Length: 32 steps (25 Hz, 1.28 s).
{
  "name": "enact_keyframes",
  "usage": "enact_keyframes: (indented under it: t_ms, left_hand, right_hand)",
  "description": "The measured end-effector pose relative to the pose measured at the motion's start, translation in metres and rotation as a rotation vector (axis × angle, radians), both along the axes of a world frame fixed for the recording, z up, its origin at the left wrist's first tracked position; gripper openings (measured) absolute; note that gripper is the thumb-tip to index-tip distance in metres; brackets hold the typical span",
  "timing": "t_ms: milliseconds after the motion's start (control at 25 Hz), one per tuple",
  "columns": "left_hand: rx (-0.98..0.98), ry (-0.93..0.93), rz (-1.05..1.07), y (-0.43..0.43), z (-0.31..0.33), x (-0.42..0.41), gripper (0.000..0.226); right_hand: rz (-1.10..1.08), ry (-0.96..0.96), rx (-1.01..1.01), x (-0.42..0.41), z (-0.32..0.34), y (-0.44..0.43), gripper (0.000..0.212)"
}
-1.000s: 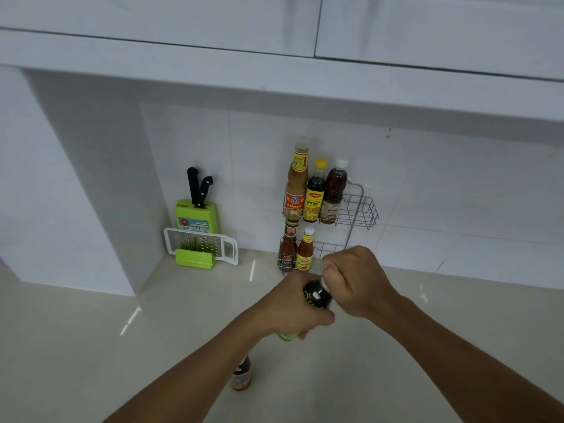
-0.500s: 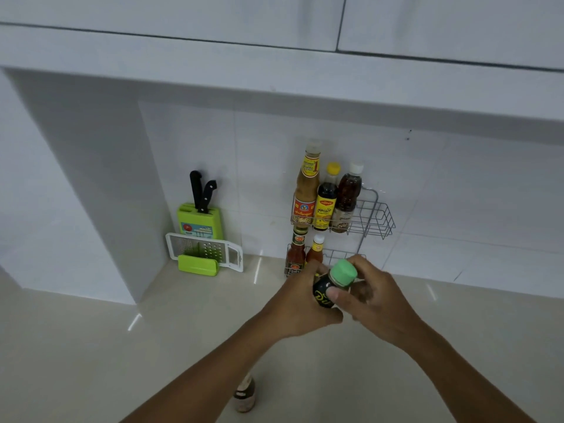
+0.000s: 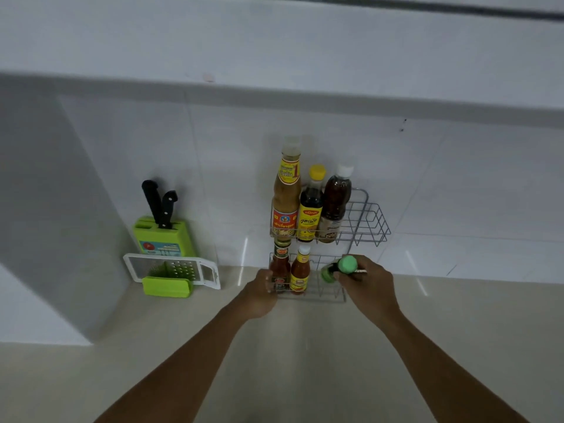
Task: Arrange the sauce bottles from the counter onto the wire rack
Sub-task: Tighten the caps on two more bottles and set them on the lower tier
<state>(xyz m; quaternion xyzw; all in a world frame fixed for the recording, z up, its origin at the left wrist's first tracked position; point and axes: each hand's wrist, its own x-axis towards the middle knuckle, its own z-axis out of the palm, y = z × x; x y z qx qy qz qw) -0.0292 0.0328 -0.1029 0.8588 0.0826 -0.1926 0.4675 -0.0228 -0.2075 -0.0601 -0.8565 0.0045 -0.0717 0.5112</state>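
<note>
The right hand (image 3: 367, 280) pinches a small dark bottle with a green cap (image 3: 338, 268) at the open right end of the two-tier wire rack's (image 3: 370, 219) lower shelf, against the surface's back edge. Its long axis is tilted, cap towards the camera. The left hand (image 3: 261, 290) curls against the rack's left end, steadying it. Best to stand the bottle upright, then lower it beside the orange-labelled chilli bottle (image 3: 300, 273).

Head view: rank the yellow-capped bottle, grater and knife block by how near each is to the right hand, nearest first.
1. Yellow-capped bottle: on the rack's upper shelf, above and left of the right hand.
2. Grater: on the counter, far left, past the left hand.
3. Knife block: behind the grater, against the wall.
</note>
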Motion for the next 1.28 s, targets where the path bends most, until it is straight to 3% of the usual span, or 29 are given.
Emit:
enact_keyframes:
  t_ms: [120,480,720,920,1000,1160,1280]
  left_hand:
    - [-0.035,0.071,0.057,-0.002,-0.011,0.020,0.076]
    - [-0.097,-0.012,0.184,-0.015,-0.040,0.036,0.061]
    - [-0.180,0.029,0.183,-0.001,-0.053,0.038,0.088]
    - [-0.241,0.042,0.195,0.000,-0.054,0.037,0.092]
    - [-0.238,0.059,0.192,0.000,-0.056,0.037,0.092]
    - [-0.287,0.133,0.191,0.000,-0.049,0.035,0.083]
    - [-0.279,0.154,0.190,0.010,-0.050,0.030,0.084]
  right_hand:
    - [-0.021,0.068,-0.038,0.035,-0.020,0.004,0.024]
    - [0.048,0.249,-0.253,0.088,-0.070,0.011,0.036]
    - [0.160,0.358,-0.415,0.114,-0.085,0.018,0.037]
    - [0.197,0.365,-0.453,0.119,-0.090,0.016,0.039]
    - [0.224,0.393,-0.446,0.119,-0.091,0.012,0.051]
    - [0.214,0.513,-0.272,0.109,-0.099,0.004,0.099]
    - [0.150,0.441,-0.286,0.090,-0.098,-0.004,0.089]
